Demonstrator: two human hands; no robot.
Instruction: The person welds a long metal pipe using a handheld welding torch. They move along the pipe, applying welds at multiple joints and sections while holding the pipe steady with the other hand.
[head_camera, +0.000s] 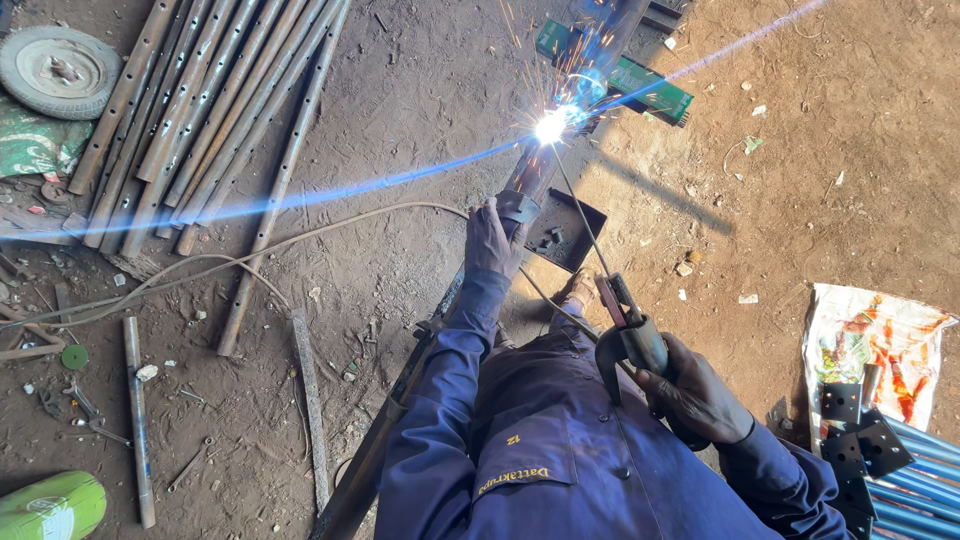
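Right hand (695, 395) grips the electrode holder (632, 335); left hand (492, 240) clamps the steel bar (400, 400). Best keep the rod (578, 205) steady at the arc (550, 126).

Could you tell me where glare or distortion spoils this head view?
In the head view, the welding arc blows out white, throwing blue streaks across the frame; the pipes bow from wide-angle distortion; the left hand on the bar and the right hand gripping the electrode holder stay sharp.

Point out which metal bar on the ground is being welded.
The long bar under the left hand, its far end sparking; the perforated bars lie untouched in a pile.
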